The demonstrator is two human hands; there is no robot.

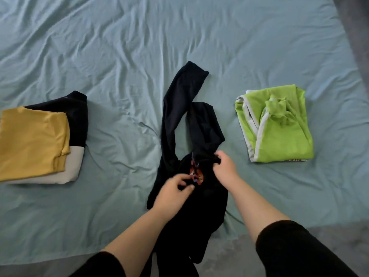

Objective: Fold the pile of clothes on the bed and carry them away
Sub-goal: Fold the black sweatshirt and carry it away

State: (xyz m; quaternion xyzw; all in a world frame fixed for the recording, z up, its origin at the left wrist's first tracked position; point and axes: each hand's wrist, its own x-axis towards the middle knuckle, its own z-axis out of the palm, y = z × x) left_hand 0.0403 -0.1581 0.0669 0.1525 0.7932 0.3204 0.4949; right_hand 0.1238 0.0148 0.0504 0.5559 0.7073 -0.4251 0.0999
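Both hands are on the black garment (191,156) in the middle of the bed (119,56), and this is the spreading-out step before any fold goes in. The left hand (171,191) has its fingers curled shut, pinching dark cloth just beside a small patterned patch (195,172). The right hand (224,166) is closed around a bunched edge at about one o'clock from the left. So the cloth sits right inside both grips, with two long dark parts trailing off toward twelve o'clock and the bulk hanging over the near edge at six.

To do this well, I'd say draw the two grips apart so the bunch flattens, then lay those long parts straight and side by side before folding.

A folded stack, yellow top (34,140) uppermost, waits at nine o'clock; a folded green garment (279,124) lies at three, both well apart from the hands
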